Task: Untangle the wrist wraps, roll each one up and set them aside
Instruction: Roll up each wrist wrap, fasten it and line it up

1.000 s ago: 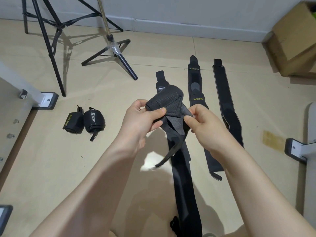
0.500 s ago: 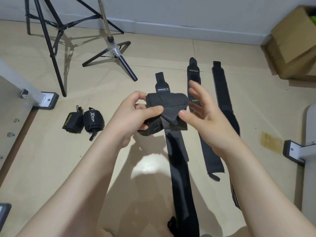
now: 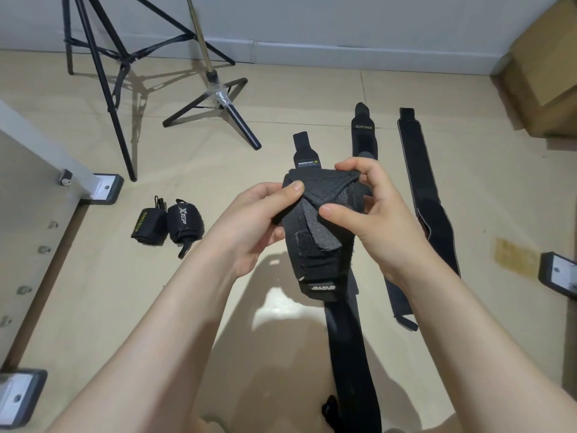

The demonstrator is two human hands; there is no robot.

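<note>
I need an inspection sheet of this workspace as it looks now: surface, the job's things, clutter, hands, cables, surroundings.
Surface: beige floor.
Job's things: two rolled wraps lie left; held wrap, partly rolled, tail hanging toward the floor; two flat wraps lie right.
Clutter: nothing seen.
Hands: left hand and right hand both pinch the held wrap.
Cables: nothing seen.
Surroundings: black tripod, stand base, cardboard box, white wall.

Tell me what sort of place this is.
Probably an indoor room used as a makeshift recording space: black tripod stand legs on a bare beige floor, a brown cardboard box against the pale wall, and metal frame feet at the edges.
</note>
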